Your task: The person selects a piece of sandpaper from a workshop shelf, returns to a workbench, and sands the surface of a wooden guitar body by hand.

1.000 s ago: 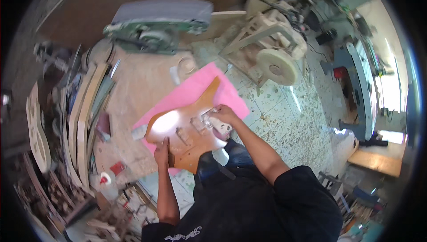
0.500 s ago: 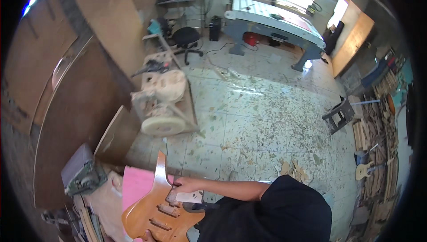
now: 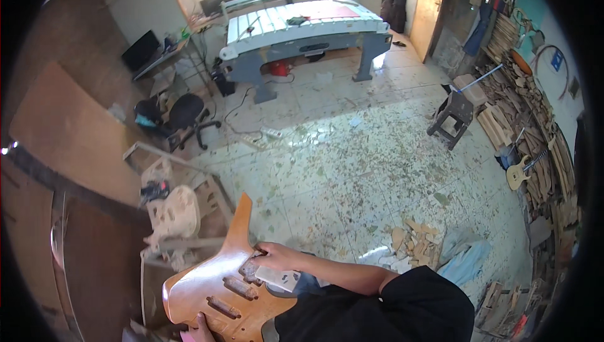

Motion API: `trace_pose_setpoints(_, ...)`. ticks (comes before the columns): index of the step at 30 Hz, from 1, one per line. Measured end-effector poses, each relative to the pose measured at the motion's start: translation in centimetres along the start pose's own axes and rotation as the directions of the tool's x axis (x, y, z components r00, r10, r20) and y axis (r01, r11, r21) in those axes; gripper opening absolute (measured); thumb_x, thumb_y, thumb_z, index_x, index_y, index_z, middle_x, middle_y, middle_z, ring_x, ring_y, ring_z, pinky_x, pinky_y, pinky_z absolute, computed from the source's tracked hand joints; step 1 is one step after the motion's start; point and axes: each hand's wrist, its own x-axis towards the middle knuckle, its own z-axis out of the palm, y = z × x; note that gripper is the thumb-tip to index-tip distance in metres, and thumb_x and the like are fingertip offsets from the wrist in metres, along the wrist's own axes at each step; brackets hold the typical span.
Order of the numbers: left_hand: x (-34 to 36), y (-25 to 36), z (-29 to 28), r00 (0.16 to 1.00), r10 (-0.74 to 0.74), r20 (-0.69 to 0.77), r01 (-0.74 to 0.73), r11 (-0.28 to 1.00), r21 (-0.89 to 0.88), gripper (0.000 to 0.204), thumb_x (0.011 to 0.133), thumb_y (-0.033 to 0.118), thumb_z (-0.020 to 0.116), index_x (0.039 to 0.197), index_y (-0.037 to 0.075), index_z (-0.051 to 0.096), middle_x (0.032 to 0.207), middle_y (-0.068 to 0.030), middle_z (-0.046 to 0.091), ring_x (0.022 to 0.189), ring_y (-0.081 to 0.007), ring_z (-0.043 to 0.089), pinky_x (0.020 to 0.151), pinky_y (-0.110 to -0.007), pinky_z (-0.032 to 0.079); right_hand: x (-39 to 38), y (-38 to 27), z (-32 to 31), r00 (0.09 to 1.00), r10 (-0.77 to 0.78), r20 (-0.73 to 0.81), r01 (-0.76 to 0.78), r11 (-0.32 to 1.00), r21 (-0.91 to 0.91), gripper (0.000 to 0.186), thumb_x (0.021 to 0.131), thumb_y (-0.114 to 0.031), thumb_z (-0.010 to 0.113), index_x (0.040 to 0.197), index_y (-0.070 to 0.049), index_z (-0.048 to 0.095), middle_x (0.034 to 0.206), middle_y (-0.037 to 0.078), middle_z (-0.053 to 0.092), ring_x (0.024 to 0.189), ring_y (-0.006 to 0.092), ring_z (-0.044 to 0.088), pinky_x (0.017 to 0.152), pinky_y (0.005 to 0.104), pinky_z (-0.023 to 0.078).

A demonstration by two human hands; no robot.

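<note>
A glossy amber guitar body, with one long horn pointing up and several routed cavities, fills the bottom middle. My left hand grips its lower edge, thumb on the face, the other fingers hidden. My right hand is closed on the edge beside the neck cavity. Just below those fingers is a white plate with dark shapes; whether they hold it too I cannot tell. A little pink material shows below my left hand.
A grey-legged CNC table stands at the back, an office chair to its left. A wooden machine and leaning boards are on my left. A stool, stacked wood and a cream guitar line the right. Scraps litter the floor.
My view has swung right and up toward the room. The guitar body has moved away from over the pink sheet and bench, still in both my hands.
</note>
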Motion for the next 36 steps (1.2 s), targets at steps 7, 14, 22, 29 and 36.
trace_pose_setpoints(7,18.1,11.2,18.0,0.959,0.233,0.164,-0.221,0.971,-0.089,0.064,0.097,0.035,0.078,0.137,-0.011,0.058,0.128,-0.0183,0.068,0.114,-0.0259,0.066,0.100,-0.038,0.053,10.0,0.3,-17.9,0.981,0.062,-0.184,-0.065,0.998,-0.009,0.052,0.098,-0.041,0.071,0.123,0.004,0.065,0.108,0.017,0.072,0.099,0.0214,0.066,0.083,0.0366,0.052)
trace_pose_setpoints(14,33.6,25.1,39.7,0.856,0.247,0.454,-0.198,0.968,-0.154,0.068,0.093,0.044,0.079,0.135,-0.006,0.061,0.127,-0.0172,0.069,0.115,-0.0265,0.066,0.101,-0.038,0.053,15.2,-2.4,-35.2,0.917,0.173,-0.358,0.039,0.858,0.513,0.060,0.100,-0.028,0.072,0.149,-0.002,0.049,0.131,0.015,0.067,0.114,0.0219,0.067,0.097,0.0357,0.055)
trace_pose_setpoints(22,40.9,36.8,68.4,0.527,-0.053,0.848,0.234,0.969,-0.085,0.074,0.098,0.046,0.073,0.148,-0.003,0.048,0.137,-0.0168,0.064,0.121,-0.0328,0.067,0.103,-0.047,0.056,14.9,2.7,-53.9,0.791,0.359,-0.496,0.249,0.551,0.797,0.052,0.110,-0.039,0.053,0.150,-0.006,0.050,0.129,0.013,0.067,0.086,0.0115,0.067,0.068,0.0253,0.055)
trace_pose_setpoints(29,41.2,47.9,88.6,0.430,-0.043,0.902,0.234,0.970,-0.065,0.062,0.102,0.040,0.066,0.150,0.004,0.049,0.144,-0.0147,0.061,0.131,-0.0327,0.060,0.114,-0.050,0.045,18.8,4.2,-72.6,0.716,0.486,-0.502,0.329,0.400,0.856,0.047,0.110,-0.043,0.051,0.140,-0.008,0.056,0.116,0.005,0.067,0.061,0.0069,0.052,0.052,0.0225,0.045)
trace_pose_setpoints(36,41.0,58.4,101.3,0.389,-0.080,0.918,0.293,0.955,-0.041,0.067,0.099,0.041,0.070,0.150,0.002,0.047,0.143,-0.0150,0.060,0.130,-0.0308,0.060,0.112,-0.048,0.047,28.4,1.1,-90.6,0.767,0.337,-0.546,0.029,0.832,0.554,0.042,0.108,-0.041,0.057,0.126,-0.004,0.062,0.100,0.005,0.069,0.070,0.0069,0.057,0.059,0.0262,0.047)
